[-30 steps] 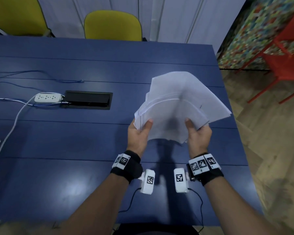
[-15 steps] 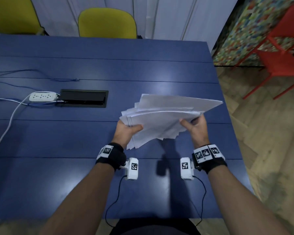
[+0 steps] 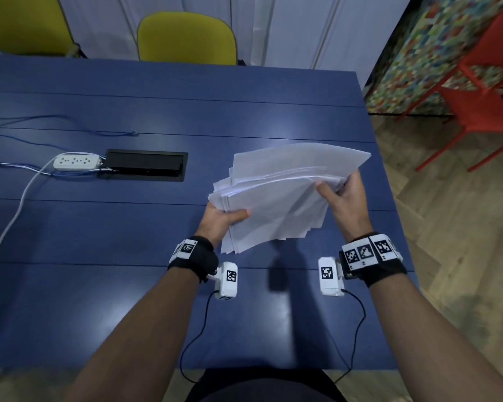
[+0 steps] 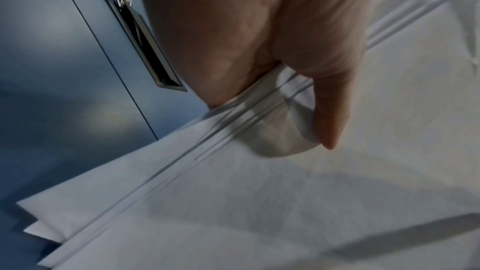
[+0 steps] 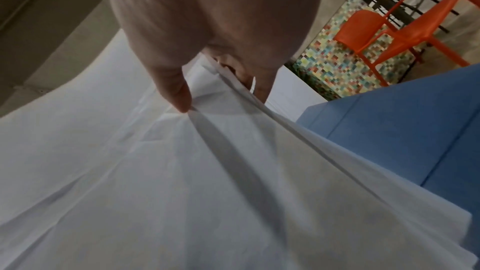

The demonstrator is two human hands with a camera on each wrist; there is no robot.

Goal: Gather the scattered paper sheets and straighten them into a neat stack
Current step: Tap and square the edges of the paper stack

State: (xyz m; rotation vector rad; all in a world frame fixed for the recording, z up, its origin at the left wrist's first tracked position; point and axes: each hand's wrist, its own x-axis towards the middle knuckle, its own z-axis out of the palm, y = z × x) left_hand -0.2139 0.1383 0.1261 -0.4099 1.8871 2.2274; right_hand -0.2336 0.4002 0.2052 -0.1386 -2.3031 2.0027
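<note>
My left hand (image 3: 219,220) and right hand (image 3: 344,198) each pinch opposite edges of the uneven paper sheets (image 3: 276,204), held above the blue table (image 3: 128,300), right of its recessed socket box (image 3: 144,165).

Blue table (image 3: 128,300) is seen with a black recessed cable box (image 3: 144,165) set in it; a white power strip (image 3: 76,161) lies just left of the box, with its white cable (image 3: 18,207) trailing off left. Two yellow chairs (image 3: 186,39) are placed at the far edge, and a red chair (image 3: 482,91) stands on the wood floor (image 3: 453,227) to the right.
</note>
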